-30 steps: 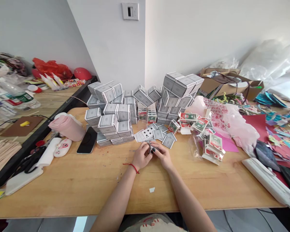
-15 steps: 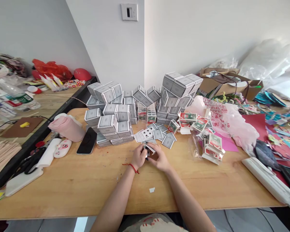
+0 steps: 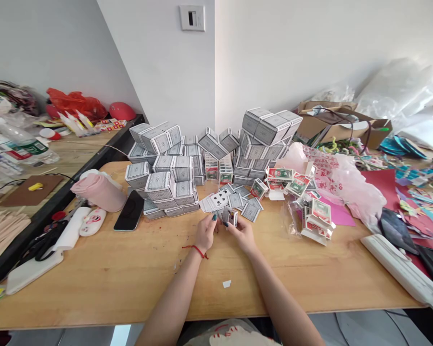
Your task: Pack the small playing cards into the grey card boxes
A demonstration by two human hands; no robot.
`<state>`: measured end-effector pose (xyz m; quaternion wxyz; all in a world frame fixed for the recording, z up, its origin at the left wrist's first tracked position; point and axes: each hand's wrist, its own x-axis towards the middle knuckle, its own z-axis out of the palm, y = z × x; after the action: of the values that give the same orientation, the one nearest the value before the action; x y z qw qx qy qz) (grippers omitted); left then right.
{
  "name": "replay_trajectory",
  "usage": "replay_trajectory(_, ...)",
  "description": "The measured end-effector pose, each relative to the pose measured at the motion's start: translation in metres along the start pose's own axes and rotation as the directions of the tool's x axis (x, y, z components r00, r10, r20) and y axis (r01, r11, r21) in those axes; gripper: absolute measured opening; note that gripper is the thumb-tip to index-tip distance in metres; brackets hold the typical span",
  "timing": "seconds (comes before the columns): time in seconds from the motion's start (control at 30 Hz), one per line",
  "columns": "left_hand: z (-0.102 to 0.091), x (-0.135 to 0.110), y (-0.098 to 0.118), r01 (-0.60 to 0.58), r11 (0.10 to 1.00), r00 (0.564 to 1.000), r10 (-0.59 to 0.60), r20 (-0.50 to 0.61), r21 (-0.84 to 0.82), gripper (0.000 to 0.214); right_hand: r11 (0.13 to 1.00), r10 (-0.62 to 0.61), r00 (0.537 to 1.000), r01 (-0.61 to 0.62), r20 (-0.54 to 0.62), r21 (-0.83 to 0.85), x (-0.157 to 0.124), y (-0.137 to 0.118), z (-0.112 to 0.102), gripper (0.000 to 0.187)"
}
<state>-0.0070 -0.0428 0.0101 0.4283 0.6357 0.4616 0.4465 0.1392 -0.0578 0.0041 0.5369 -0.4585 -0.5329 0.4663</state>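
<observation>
Card pack [image 3: 232, 216] now stands upright, pinched by right hand [image 3: 243, 234]; left hand [image 3: 205, 234] released, half-open.

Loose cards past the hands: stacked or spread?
Spread. The loose cards lie scattered and overlapping on the table, mostly backs up, one spade face showing.

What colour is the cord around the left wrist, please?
Red: the cord by the left hand shows best in the head view.

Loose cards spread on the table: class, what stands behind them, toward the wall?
Stacks of grey card boxes and small red-and-green packs stand behind the loose cards. The stacks hide the tabletop against the wall.
</observation>
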Motion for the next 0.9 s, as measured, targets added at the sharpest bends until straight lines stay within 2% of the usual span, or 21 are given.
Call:
replay_trajectory(0.07, 0.0, 0.0, 0.001, -0.038, 0.999, 0.996, 0.039, -0.078, 0.008, 0.014, 0.999, 0.031, 1.0, -0.031, -0.001, 0.042, 0.001, 0.002, -0.001, 0.024)
replay_trajectory(0.13, -0.001, 0.0, 0.004, -0.122, 0.991, 0.986, 0.127, -0.105, 0.059, 0.032, 0.998, 0.045, 0.999, -0.045, 0.005, 0.05, 0.002, 0.002, -0.002, 0.023)
replay_trajectory(0.23, 0.0, 0.0, 0.01, -0.272, 0.946, 0.961, 0.275, 0.007, 0.179, 0.054, 0.998, 0.058, 0.998, -0.059, 0.027, 0.035, 0.001, 0.0, -0.001, 0.022)
replay_trajectory(0.33, 0.003, 0.0, 0.013, -0.349, 0.9, 0.937, 0.332, 0.109, 0.262, 0.058, 0.998, 0.062, 0.997, -0.063, 0.051, 0.015, 0.0, -0.003, 0.0, 0.021)
replay_trajectory(0.47, 0.006, 0.002, 0.008, -0.349, 0.894, 0.937, 0.32, 0.142, 0.28, 0.053, 0.998, 0.065, 0.995, -0.065, 0.075, -0.008, 0.0, -0.004, -0.001, 0.023)
replay_trajectory(0.67, 0.008, 0.003, -0.001, -0.308, 0.89, 0.95, 0.306, 0.061, 0.336, 0.048, 0.999, 0.042, 0.996, -0.04, 0.075, -0.034, -0.001, -0.004, 0.0, 0.029)
replay_trajectory(0.9, 0.009, 0.001, -0.003, -0.272, 0.876, 0.956, 0.292, 0.012, 0.399, 0.051, 0.999, 0.032, 0.999, -0.032, 0.001, -0.037, 0.0, 0.003, -0.001, 0.029)
